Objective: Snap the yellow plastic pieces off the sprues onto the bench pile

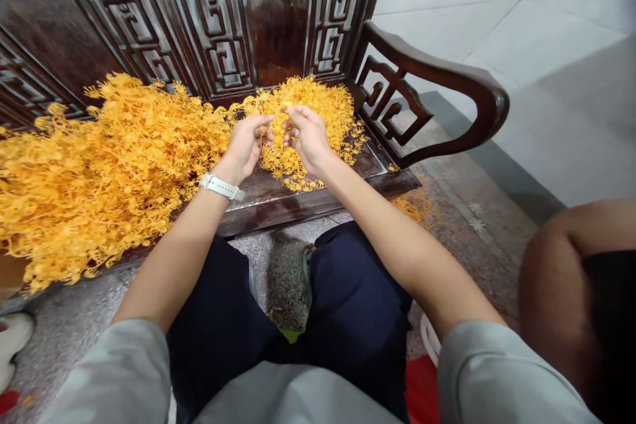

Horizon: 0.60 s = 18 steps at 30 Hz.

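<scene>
My left hand [248, 142], with a pale watch strap [221, 187] at the wrist, is held over the bench with fingers curled and thumb stretched toward the right hand. Facing it a short way off, my right hand [309, 138] has its thumb and fingers bent into a pinch. Small yellow plastic flower-like pieces show at the fingertips, but they blend with the pile behind, so their exact shape is unclear. Below and behind both hands lies a smaller pile of loose yellow pieces [342, 109]. To the left rises a larger heap of stringy yellow plastic pieces [124, 159].
The dark carved wooden bench [278, 209] has a curved armrest [447, 73] on the right. Yellow scraps [417, 205] lie on the floor beyond its end. Another person's bare leg [551, 271] is at the right edge. Something red [421, 387] lies beside my right thigh.
</scene>
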{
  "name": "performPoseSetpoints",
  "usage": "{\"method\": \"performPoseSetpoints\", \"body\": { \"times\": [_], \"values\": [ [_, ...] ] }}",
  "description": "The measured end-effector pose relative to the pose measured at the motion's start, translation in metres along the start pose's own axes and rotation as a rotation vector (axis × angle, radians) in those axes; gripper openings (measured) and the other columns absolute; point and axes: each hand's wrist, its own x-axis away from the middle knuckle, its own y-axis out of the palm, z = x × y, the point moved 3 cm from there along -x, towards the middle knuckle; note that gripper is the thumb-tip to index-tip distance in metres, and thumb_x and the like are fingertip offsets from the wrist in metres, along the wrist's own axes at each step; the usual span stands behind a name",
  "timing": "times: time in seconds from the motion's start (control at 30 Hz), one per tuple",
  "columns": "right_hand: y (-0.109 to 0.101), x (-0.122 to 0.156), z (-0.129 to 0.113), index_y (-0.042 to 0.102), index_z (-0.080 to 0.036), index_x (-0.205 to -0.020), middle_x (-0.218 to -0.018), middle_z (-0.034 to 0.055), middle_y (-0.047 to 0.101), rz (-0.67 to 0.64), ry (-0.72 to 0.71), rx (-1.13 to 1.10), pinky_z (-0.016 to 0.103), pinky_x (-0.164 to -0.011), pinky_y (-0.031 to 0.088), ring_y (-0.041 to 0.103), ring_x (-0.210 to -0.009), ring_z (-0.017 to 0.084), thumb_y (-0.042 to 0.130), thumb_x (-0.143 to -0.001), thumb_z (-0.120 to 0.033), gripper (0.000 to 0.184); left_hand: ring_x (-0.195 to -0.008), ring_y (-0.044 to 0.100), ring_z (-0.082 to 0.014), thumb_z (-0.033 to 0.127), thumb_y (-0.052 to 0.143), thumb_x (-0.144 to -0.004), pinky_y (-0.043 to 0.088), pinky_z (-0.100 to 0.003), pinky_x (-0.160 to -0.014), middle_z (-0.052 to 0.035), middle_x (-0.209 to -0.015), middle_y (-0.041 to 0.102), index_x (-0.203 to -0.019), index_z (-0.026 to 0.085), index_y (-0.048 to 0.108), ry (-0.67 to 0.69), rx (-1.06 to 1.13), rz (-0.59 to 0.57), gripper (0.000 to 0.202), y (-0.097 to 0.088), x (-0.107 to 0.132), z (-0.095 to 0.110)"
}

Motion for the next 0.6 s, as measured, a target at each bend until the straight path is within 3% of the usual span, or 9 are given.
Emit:
{"method": "performPoseSetpoints", "body": {
  "times": [0.1,0.2,0.33,0.4,0.5,0.6],
  "values": [
    [0.001,0.0,-0.001,0.058,-0.024,-0.093,-0.077,-0.0043,0.056,0.007,0.025,-0.002,0.025,-0.058,0.043,0.05,-0.059,0.009,0.08,-0.094,-0.061,0.043,-0.062,0.059,-0.0129,0.014,0.073,-0.091,0.041,-0.026,-0.057,-0.003,-0.071,0.064,-0.076,0.018,0.067,0.044,-0.027,0.045,0.017,0.0,-0.002,-0.002],
    [-0.002,-0.002,0.002,0.058,-0.024,-0.092,-0.074,-0.0046,0.057,0.007,0.083,-0.053,0.026,-0.059,0.045,0.051,-0.059,0.01,0.083,-0.092,-0.059,0.043,-0.065,0.061,-0.0132,0.013,0.074,-0.091,0.045,-0.025,-0.063,-0.005,-0.071,0.07,-0.076,0.016,0.073,0.121,-0.184,-0.071,0.016,0.0,-0.003,-0.003],
    [-0.012,-0.006,0.008,0.061,-0.021,-0.093,-0.079,-0.003,0.06,0.078,0.139,-0.121,0.025,-0.059,0.046,0.049,-0.059,0.008,0.073,-0.101,-0.034,0.02,-0.069,0.065,-0.0148,0.018,0.078,-0.091,0.047,-0.026,-0.069,-0.0072,-0.075,0.076,-0.08,0.016,0.078,0.291,-0.434,-0.17,0.011,-0.004,-0.003,-0.002],
    [-0.015,-0.007,0.009,0.062,-0.02,-0.092,-0.083,-0.0024,0.059,0.093,0.109,-0.079,0.024,-0.056,0.043,0.047,-0.059,0.007,0.072,-0.101,-0.03,0.017,-0.07,0.065,-0.0155,0.02,0.079,-0.091,0.046,-0.027,-0.069,-0.0074,-0.078,0.077,-0.082,0.017,0.079,0.318,-0.492,-0.155,0.01,-0.006,-0.004,-0.003],
    [-0.016,-0.008,0.008,0.058,-0.021,-0.084,-0.077,-0.0037,0.052,0.056,0.043,0.023,0.025,-0.05,0.036,0.037,-0.055,0.007,0.08,-0.098,-0.042,0.033,-0.061,0.054,-0.0151,0.026,0.081,-0.092,0.039,-0.028,-0.065,-0.003,-0.065,0.067,-0.07,0.019,0.074,0.337,-0.632,-0.098,0.024,-0.01,-0.006,-0.005],
    [-0.016,-0.007,0.004,0.054,-0.022,-0.085,-0.07,-0.005,0.048,0.056,-0.009,0.095,0.024,-0.047,0.034,0.035,-0.054,0.007,0.079,-0.098,-0.051,0.04,-0.061,0.046,-0.0157,0.024,0.078,-0.092,0.035,-0.031,-0.067,-0.0004,-0.059,0.057,-0.059,0.02,0.064,0.441,-0.824,0.028,0.036,-0.019,-0.011,0.001]
  ]
}}
